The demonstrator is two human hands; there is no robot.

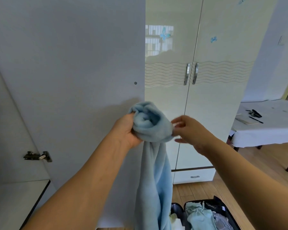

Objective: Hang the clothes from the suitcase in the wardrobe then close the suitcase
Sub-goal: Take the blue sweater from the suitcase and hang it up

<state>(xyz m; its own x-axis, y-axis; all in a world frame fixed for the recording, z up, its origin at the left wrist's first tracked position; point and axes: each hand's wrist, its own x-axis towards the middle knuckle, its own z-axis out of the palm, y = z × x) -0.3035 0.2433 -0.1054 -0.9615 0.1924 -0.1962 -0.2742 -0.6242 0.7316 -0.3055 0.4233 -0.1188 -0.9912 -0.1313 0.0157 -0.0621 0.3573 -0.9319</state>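
A light blue fleece garment hangs from my hands in front of the open wardrobe door. My left hand grips its bunched top from the left. My right hand is at the bunch's right side, blurred, fingers spread and touching the fabric's edge. The black suitcase lies open on the floor at the bottom, with pale green and grey clothes inside. No hanger is visible.
The wardrobe's shut cream doors with metal handles stand behind. A shelf inside the wardrobe shows at lower left, near a hinge. A table with a white cloth stands at the right on the wooden floor.
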